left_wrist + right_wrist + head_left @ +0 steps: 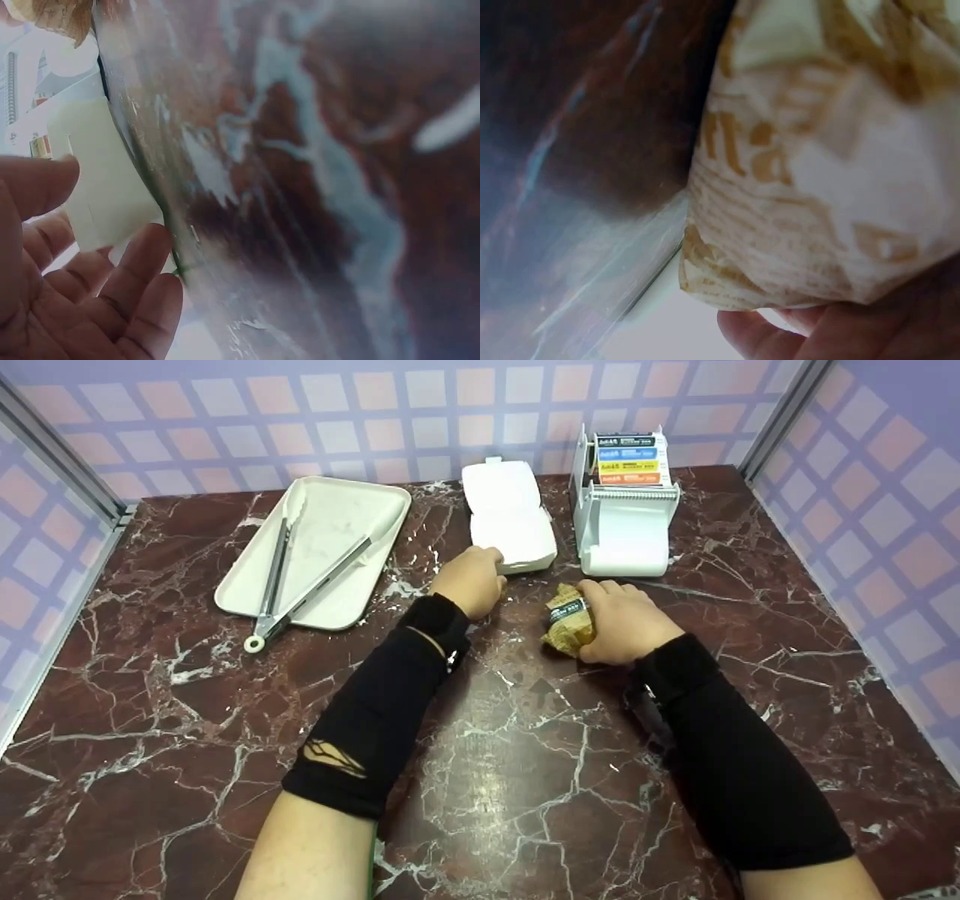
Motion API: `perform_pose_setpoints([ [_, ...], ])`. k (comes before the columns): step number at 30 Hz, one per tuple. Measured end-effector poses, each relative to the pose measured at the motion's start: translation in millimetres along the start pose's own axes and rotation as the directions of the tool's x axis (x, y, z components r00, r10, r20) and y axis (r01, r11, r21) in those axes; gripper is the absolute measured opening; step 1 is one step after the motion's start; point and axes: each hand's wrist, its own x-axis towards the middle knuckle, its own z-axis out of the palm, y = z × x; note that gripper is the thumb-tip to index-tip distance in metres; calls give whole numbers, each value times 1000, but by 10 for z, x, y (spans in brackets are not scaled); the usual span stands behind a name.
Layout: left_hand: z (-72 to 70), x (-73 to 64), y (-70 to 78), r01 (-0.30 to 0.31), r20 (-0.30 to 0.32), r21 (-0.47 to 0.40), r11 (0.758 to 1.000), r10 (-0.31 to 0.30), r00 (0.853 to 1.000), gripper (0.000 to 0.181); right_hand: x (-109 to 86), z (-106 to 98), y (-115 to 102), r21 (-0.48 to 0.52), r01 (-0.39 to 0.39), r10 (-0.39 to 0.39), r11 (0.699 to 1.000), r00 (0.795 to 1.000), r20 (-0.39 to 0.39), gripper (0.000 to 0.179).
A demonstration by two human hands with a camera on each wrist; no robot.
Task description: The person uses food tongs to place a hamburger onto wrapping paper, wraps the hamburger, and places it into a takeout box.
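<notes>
A white clamshell takeout box (513, 540) stands on the table with its lid (501, 486) folded back. My left hand (471, 581) holds the box at its near left corner. From the left wrist view, the thumb (45, 180) lies against one side of the box (105, 172), with other fingertips at its edge. In my right hand (628, 619) is a paper-wrapped bundle, burger-like in shape (568, 622), with a dark label strip across it. Brown print covers its crumpled wrapper (780, 180) in the right wrist view. That bundle is close to the tabletop, in front of the box.
To the left, a cream tray (330, 532) bears a pair of metal tongs (319, 589), whose ring end hangs over the near rim. Behind my right hand stands a white label dispenser (626, 525) with several coloured label rolls. A tiled wall (420, 405) closes the back.
</notes>
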Motion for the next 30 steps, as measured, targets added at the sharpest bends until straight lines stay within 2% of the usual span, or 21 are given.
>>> perform_pose_setpoints([
  [5,-2,-5,-67,7,-29,-3,1000,-8,1000,25,-8,-1,-9,-1,8,-8,1000,1000,-10,99],
  [9,-24,-59,-125,21,-43,-7,1000,-21,999,23,-5,4,-6,-2,4,-4,1000,1000,-7,99],
  [14,-62,-174,-198,19,-33,4,1000,-19,999,25,2,4,-3,-2,3,-3,1000,1000,-2,100],
  [24,-69,-562,-269,4,52,17,1000,-5,999,24,2,15,-5,9,-4,4,1000,1000,-5,100],
  [30,-40,-801,-292,-14,77,17,1000,12,997,23,-13,2,-7,14,2,-2,1000,1000,1,99],
])
